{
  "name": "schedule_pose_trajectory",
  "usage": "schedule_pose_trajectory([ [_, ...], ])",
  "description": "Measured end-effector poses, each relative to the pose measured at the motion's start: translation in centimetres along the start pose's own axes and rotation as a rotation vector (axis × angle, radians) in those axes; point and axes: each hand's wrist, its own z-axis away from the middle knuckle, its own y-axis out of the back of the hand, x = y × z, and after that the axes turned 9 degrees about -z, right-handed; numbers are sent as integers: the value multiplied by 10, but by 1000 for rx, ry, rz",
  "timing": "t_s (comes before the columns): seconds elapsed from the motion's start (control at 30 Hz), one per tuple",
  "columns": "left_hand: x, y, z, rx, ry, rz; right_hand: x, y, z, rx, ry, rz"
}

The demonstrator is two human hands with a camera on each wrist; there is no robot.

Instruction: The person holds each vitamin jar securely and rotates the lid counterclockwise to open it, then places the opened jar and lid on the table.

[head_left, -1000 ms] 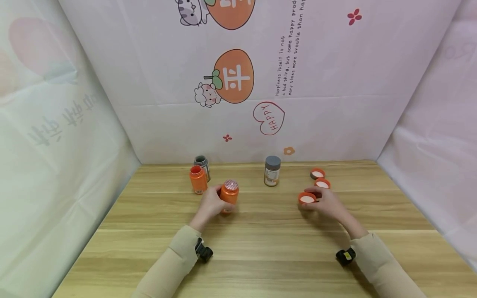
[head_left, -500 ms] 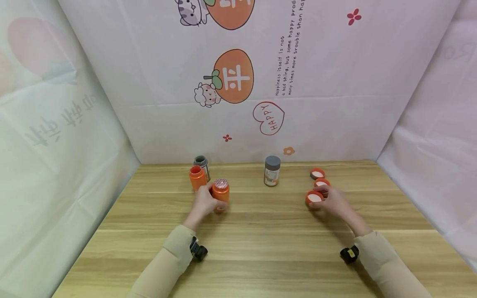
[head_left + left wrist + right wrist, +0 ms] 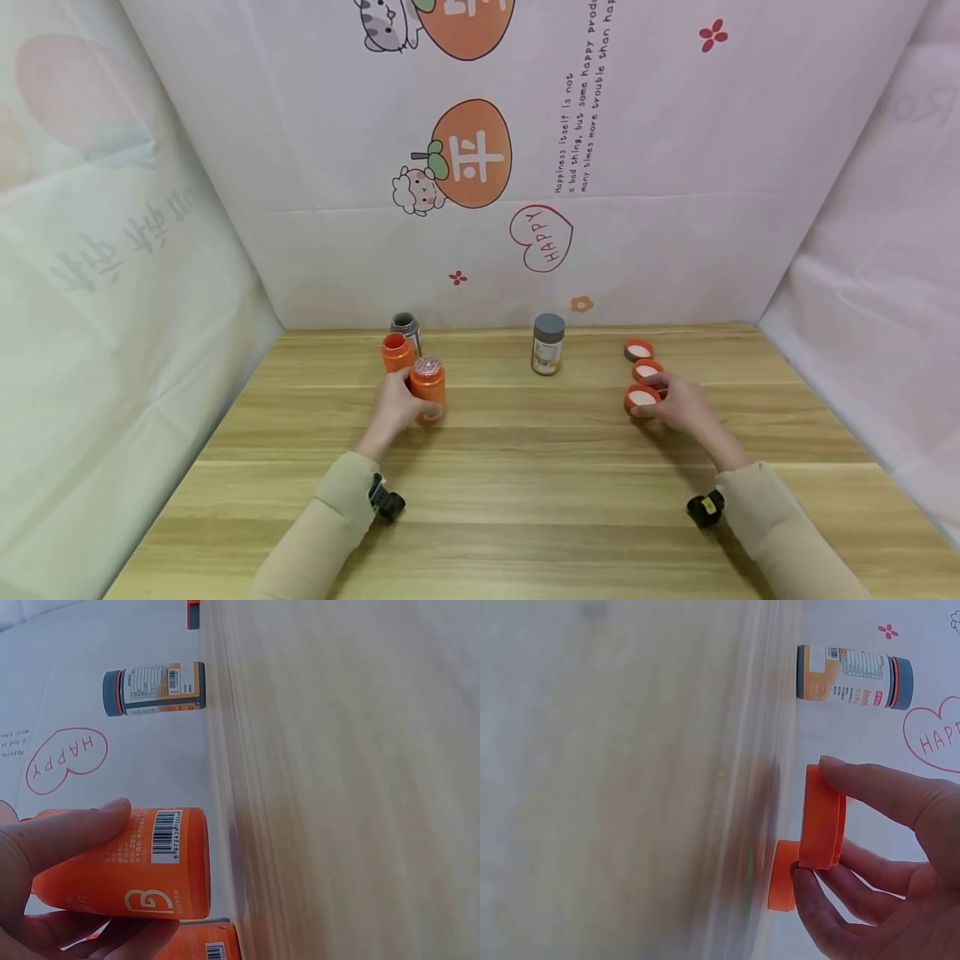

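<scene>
My left hand (image 3: 395, 408) grips an orange bottle (image 3: 127, 862) by its sides; the bottle has no lid, and a silvery seal covers its mouth. Just behind it in the head view stands another orange bottle (image 3: 397, 352), lidless, with a grey lidless bottle (image 3: 406, 327) beyond. My right hand (image 3: 685, 407) pinches an orange lid (image 3: 823, 817) between thumb and fingers, its white inside facing up. Close behind that lid lie a second orange lid (image 3: 647, 370) and a grey lid with an orange inner rim (image 3: 639, 350).
A bottle with its grey lid on (image 3: 547, 344) stands at the back middle of the wooden table (image 3: 525, 500). A printed white cloth (image 3: 337, 167) hangs behind the table and along both sides. Each wrist carries a small black camera.
My left hand has carried the orange bottle leftward, close to the other lidless bottles. My right hand has moved the orange lid to the right, in front of the other lids.
</scene>
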Motion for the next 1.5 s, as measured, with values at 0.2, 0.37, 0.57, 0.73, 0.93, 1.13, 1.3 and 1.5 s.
schedule_pose_trajectory([
  [0.2, -4, 5, 1, 12, 9, -17, 5, 2, -2, 12, -26, 11],
  [0.37, -10, 8, 1, 6, 29, -18, 6, 3, -3, 15, -42, 26],
  [0.57, -16, 12, 0, 10, 39, -20, 8, 5, -2, 15, -67, 27],
  [0.73, -17, 17, 0, 28, 36, -31, 11, 8, -2, -5, -103, 37],
  [0.93, -21, 20, -1, 23, 57, -33, 16, 10, -4, -11, -124, 41],
  [1.13, -24, 22, -3, 22, 73, -42, 16, 11, -5, -8, -119, 55],
  [1.3, -26, 24, -5, 32, 67, -66, 15, 12, -7, -2, -111, 62],
  [1.5, -28, 26, -7, 29, 77, -83, 15, 12, -9, -1, -117, 76],
])
